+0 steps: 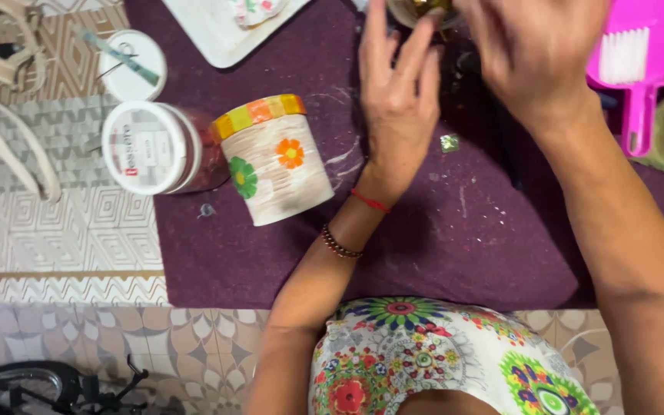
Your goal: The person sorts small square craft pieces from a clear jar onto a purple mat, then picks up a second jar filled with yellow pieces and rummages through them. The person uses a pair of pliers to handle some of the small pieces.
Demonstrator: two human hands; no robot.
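Patterned cloth (455, 361) over the person's lap fills the bottom of the view, and both forearms reach away from it across a purple mat (439, 246). At the far end the left hand (397, 92) has its fingers spread and lifted, their tips touching the rim of a small round container (416, 11) at the top edge. The right hand (536, 54) is blurred; its fingers curl over the same container, though whether they grip it I cannot tell.

Only a sliver of that container shows: a pale rim with something dark and shiny inside, most of it cut off by the frame or hidden under the hands. With so loose a hold it could tip, I judge, and spill onto the mat, which is already streaked with white smears.

Left of the left wrist a decorated pot (274, 157) lies on its side, cream with orange and green flowers and a striped band. Just beside it sits a white-lidded jar (151, 146), and beyond that a round lid (132, 65). A white tray (209, 31) lies further up, and a pink dustpan with brush (639, 54) at the right.
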